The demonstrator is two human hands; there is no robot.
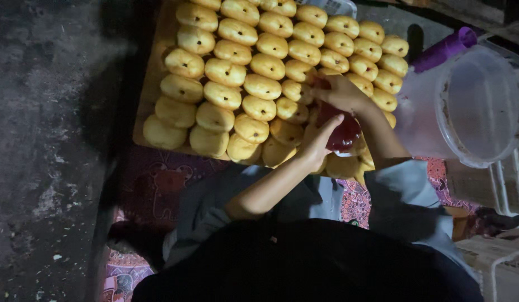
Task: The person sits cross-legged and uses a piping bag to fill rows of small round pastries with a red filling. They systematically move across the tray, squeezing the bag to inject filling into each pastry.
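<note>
Both hands, left hand [317, 141] and right hand [340, 92], clasp a red filling bag [340, 133] over the near right edge of a board [153, 72] packed with golden buns [237, 72]; clear plastic tub [472, 106] just beside, dark floor [52, 140] left.

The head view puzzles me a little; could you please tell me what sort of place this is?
Probably an informal, home-style bakery set up at floor level. Rows of golden buns cover a wooden board, both hands work a dark red filling bag, and a big clear plastic jug stands beside a rough concrete floor.
</note>
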